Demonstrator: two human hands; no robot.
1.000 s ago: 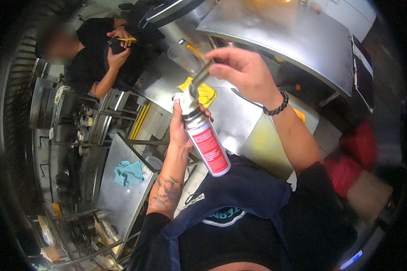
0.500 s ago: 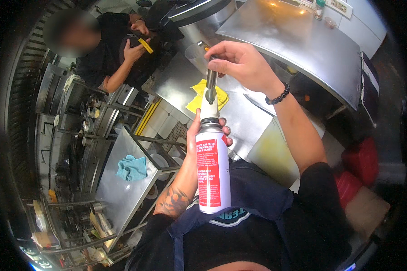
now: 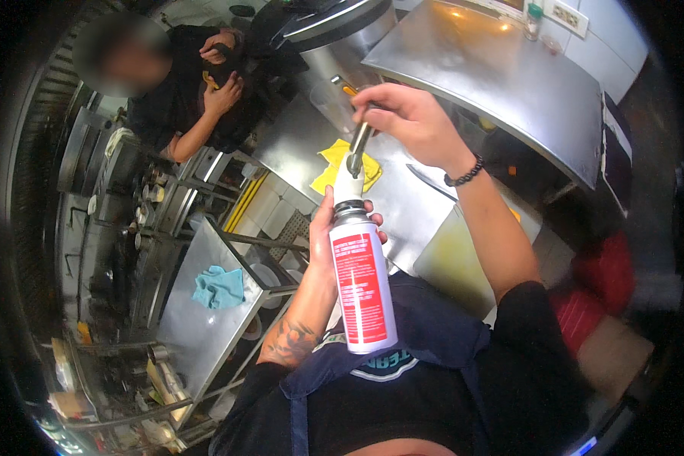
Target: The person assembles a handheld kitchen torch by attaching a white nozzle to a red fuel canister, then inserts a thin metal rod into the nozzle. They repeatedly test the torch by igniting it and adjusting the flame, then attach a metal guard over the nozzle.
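Head view: steel tabletop point(image 3: 501, 83) upper right, yellow cloth point(image 3: 334, 163) at centre. Red-and-white gas canister point(image 3: 361, 285) mid-frame, left hand point(image 3: 334, 235) wrapped round it. Right hand point(image 3: 410, 121) pinches metal torch head point(image 3: 357, 148) on its white cap. Looks like the fitting step; seating needs straight alignment.

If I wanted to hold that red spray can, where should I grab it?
Probably around the round middle of the red spray can, from behind, as the left hand does now. It stands upright with smooth straight sides, and the white cap stays free for the right hand's metal tool.
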